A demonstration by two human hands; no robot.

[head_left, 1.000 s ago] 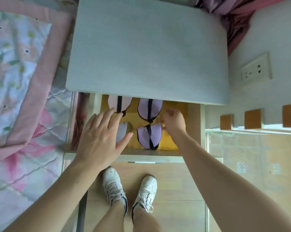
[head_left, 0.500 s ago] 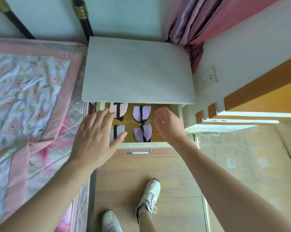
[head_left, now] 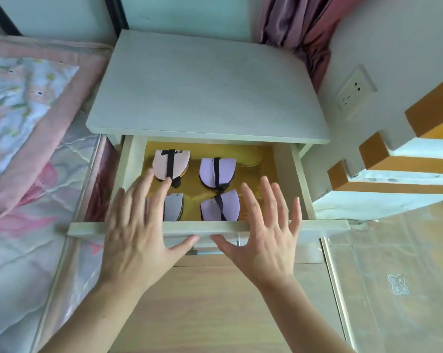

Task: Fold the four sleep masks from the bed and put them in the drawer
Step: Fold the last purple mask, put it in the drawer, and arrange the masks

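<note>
1. The drawer [head_left: 302, 182] of a white nightstand [head_left: 205, 90] stands pulled out, its bottom lined in yellow.
2. Four folded masks lie inside in two rows of two, each crossed by a black strap.
3. The pink mask [head_left: 170, 164] sits at 11 o'clock in the drawer, partly under the nightstand's top edge.
4. The back lilac mask [head_left: 216, 171] lies beside it at 1 o'clock, apart from the pink one.
5. The front lilac mask [head_left: 220, 206] lies at 5 o'clock, just below the back lilac one; their strap ends nearly meet.
6. The grey mask [head_left: 173, 206] lies at 7 o'clock, half hidden by fingers.
7. The left hand [head_left: 136, 235] is spread flat with straight fingers above the drawer's front left part, fingertips over the grey mask and reaching the pink one's lower edge; it holds nothing.
8. The right hand [head_left: 263, 238] is likewise spread with straight fingers over the front right part and holds nothing.
9. Both thumbs point toward each other over the drawer's front panel, above the metal handle [head_left: 205, 250]; whether they touch the panel cannot be told.
10. The bed [head_left: 24, 149] with a pink floral quilt lies at 9 o'clock of the nightstand.
11. A curtain [head_left: 299, 26] hangs at 1 o'clock, and a wall socket [head_left: 355, 91] sits at 3 o'clock.
</note>
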